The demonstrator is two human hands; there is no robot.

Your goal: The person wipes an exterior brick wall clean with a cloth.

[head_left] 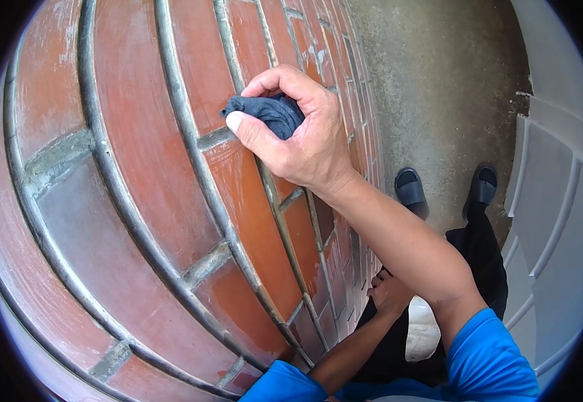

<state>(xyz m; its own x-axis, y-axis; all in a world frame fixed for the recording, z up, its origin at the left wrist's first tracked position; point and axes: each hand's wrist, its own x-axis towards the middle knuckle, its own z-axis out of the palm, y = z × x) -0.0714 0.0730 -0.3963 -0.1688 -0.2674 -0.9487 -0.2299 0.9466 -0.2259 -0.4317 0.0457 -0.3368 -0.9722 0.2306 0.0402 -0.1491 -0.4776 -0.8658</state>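
My right hand point(311, 134) is closed around a bunched dark blue-grey cloth point(275, 114), the thumb below it and the fingers curled over the top. It presses the cloth against the red brick wall point(137, 134), across a grey mortar joint. Lower down, my left hand point(390, 293) is beside the wall, near my dark trousers. Its fingers look curled, and whatever they may hold is hidden.
Concrete floor point(439, 87) runs along the wall. My feet in dark slides point(410, 186) stand on it. White panels with raised strips point(546, 194) are on the right. Pale, whitish smears mark several bricks.
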